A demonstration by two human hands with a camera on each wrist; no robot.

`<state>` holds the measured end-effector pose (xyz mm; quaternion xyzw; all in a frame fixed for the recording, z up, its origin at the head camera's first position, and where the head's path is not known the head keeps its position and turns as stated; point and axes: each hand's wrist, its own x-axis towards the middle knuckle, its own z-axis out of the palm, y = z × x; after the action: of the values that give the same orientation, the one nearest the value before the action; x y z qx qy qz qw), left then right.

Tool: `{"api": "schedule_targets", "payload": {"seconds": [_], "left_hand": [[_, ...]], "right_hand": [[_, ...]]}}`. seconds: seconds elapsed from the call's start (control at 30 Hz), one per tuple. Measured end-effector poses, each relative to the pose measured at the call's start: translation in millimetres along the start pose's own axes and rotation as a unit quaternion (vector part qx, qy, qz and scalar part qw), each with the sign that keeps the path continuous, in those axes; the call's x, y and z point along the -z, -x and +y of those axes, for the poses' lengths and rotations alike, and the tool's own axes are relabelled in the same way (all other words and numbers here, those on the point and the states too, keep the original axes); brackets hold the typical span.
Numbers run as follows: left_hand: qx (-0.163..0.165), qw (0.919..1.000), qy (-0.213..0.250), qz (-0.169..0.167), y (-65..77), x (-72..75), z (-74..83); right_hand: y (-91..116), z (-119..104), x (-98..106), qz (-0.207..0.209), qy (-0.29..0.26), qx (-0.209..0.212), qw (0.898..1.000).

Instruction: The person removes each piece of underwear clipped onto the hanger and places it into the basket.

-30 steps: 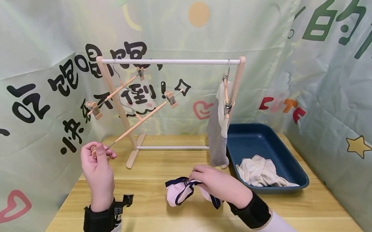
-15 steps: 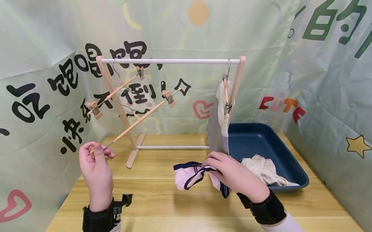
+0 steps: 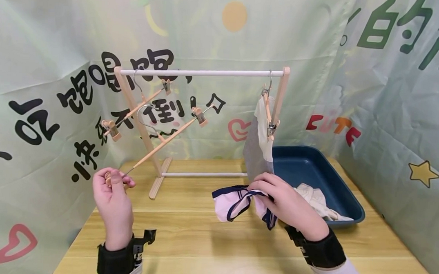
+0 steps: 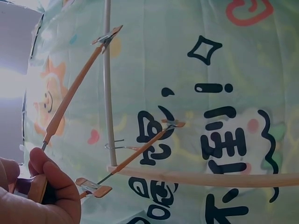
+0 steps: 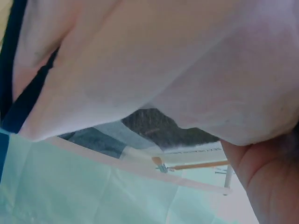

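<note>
My left hand grips the near clip end of a wooden clip hanger. The hanger slants up to the right, its far clip holding no cloth and its metal hook below the rail. In the left wrist view, thumb and fingers close round that clip. My right hand pinches a small pink garment with navy trim, lifted over the table and bunched at the fingers. Its pale cloth fills most of the right wrist view.
A small drying rack with a white top rail stands behind the hands. A second clip hanger hangs at its left; a grey and white garment hangs clipped at its right. A blue tub holds crumpled cream cloth.
My right hand has raised the pink garment off the table and carried it right and slightly forward, in front of the hanging grey garment. My left hand and its hanger have barely shifted.
</note>
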<state>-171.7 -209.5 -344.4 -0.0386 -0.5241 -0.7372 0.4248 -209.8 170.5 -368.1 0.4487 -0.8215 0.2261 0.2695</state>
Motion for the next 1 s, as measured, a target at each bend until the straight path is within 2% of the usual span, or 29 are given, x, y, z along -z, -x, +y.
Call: {"api": "schedule_targets", "payload": {"seconds": [0.37, 0.5, 0.73, 1.0], "left_hand": [[-0.002, 1.0, -0.002, 0.002, -0.4, -0.1, -0.2], [-0.002, 1.0, -0.006, 0.003, -0.3, -0.1, 0.0], [-0.005, 1.0, -0.007, 0.002, 0.1, -0.2, 0.2], [-0.003, 1.0, -0.004, -0.001, -0.2, -0.1, -0.1]], "right_hand": [[5, 2, 13, 0.058, -0.025, 0.002, 0.998], [7, 0, 20, 0.083, -0.018, -0.006, 0.996], [9, 3, 31, 0.162, -0.002, 0.007, 0.987], [13, 11, 44, 0.223, 0.007, -0.007, 0.975]]}}
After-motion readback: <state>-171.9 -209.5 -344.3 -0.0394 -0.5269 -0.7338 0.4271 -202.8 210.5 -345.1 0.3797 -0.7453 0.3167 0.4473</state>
